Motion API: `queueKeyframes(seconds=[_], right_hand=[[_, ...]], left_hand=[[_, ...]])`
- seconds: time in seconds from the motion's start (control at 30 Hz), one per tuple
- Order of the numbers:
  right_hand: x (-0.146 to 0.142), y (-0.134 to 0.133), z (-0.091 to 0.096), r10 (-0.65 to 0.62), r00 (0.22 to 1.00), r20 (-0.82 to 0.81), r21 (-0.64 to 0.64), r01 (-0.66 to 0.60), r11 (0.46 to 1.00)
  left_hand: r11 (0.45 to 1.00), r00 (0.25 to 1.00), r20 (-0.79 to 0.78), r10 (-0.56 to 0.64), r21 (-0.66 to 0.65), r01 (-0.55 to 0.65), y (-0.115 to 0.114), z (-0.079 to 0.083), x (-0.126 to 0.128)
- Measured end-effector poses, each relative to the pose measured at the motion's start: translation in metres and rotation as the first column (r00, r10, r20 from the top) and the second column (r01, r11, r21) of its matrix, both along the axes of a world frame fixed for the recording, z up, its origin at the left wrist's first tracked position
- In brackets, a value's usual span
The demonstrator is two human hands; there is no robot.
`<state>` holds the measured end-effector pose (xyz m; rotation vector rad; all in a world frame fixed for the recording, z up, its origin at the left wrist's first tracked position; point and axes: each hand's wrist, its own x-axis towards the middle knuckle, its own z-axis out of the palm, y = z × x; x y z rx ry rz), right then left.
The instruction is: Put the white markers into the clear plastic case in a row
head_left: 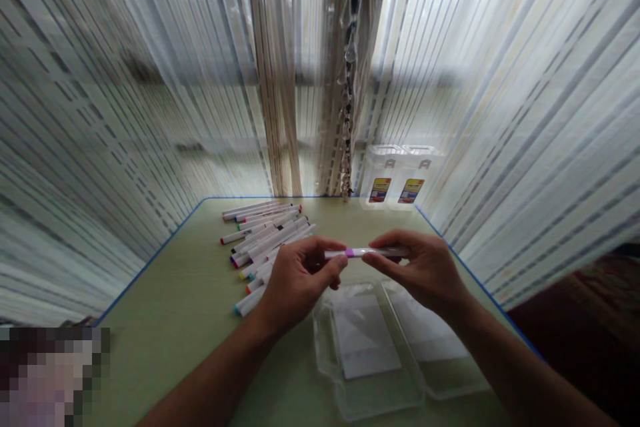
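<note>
- Head view: the left hand [303, 277] and right hand [427, 267] both pinch a purple-banded marker [350, 253], level above the surface [170, 307].
- From here, the step looks like two-handed work around its purple band.
- Next move calls, I'd say, for steady, aligned grips.

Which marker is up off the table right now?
The purple-banded marker, held between the left hand and right hand; the other markers lie heaped on the table.
</note>
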<state>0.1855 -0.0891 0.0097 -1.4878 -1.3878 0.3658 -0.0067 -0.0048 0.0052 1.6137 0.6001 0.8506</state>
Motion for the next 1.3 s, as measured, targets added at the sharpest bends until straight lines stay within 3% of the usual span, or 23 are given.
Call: queueKeyframes(seconds=[0.2,0.4,0.57,0.97,1.3], right_hand=[[0.0,0.001,-0.002,-0.073,0.97,0.23,0.085,0.054,0.995],[-0.001,0.001,-0.003,-0.092,0.951,0.295,0.12,0.059,0.991],[-0.002,0.0,-0.002,-0.108,0.944,0.311,0.097,0.081,0.992],[-0.004,0.0,0.001,-0.052,0.991,0.126,0.003,0.052,0.999],[-0.004,-0.001,0.005,0.044,0.994,-0.103,-0.061,-0.051,0.997]], left_hand=[[0.997,0.997,-0.074,-0.034,0.071,0.04,-0.005,0.002,0.0],[0.981,0.995,-0.068,-0.07,0.179,0.081,-0.006,-0.001,0.0],[0.979,0.995,-0.065,-0.073,0.184,0.084,-0.007,-0.001,0.001],[0.999,0.998,0.07,0.009,0.044,-0.012,-0.001,0.002,-0.001],[0.993,0.98,0.185,0.071,-0.11,-0.051,0.007,-0.001,0.0]])
